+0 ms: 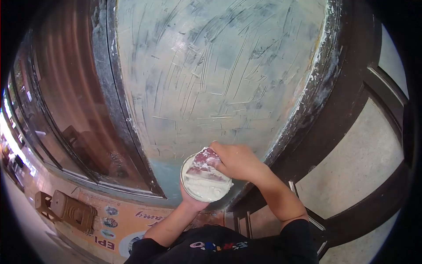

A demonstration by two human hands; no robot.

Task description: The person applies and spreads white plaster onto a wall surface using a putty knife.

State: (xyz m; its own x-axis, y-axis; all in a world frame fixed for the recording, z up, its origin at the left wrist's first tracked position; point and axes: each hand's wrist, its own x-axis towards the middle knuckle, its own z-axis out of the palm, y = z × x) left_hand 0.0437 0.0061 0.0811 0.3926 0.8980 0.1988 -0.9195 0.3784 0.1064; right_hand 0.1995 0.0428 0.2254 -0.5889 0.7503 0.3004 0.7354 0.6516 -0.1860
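Observation:
My left hand (192, 199) supports a round tub of white putty (206, 190) from below and the left side, its fingers mostly hidden behind the tub. In my right hand (231, 159) is a dark red putty knife (205, 163) smeared with white, gripped between thumb and fingers. The blade's wide edge lies in the putty inside the tub. Just beyond the tub stands a wall panel (220, 79) coated with streaky, ridged white-grey putty.
Dark frames with pale panels (351, 163) border the wall on the right. Glass with a brown curtain (66, 66) behind it is on the left. Stacked brown plastic stools (72, 211) and a printed orange banner (118, 215) are at the lower left.

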